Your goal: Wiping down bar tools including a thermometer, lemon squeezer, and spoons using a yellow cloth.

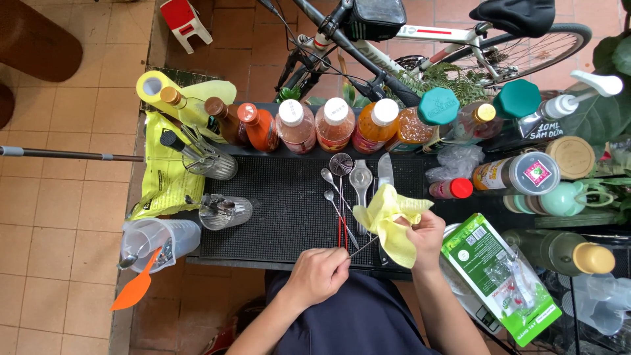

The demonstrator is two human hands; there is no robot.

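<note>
that thin metal stick (363,246) is looking stiff, light and slick, so its bare near end is the spot to grip. your left hand (317,275) is pinching that end, fingers pressed together. your right hand (426,235) is bunching the soft yellow cloth (388,220) around its far end, above the black desk mat (282,197).

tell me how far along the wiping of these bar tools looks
Possibly done: two long spoons, a coil strainer and a pale scoop lie in a row on the black mat. In hand: the left hand holds a thin metal tool that the right hand wipes with a yellow cloth. Possibly left: tools in the metal cup.
</note>
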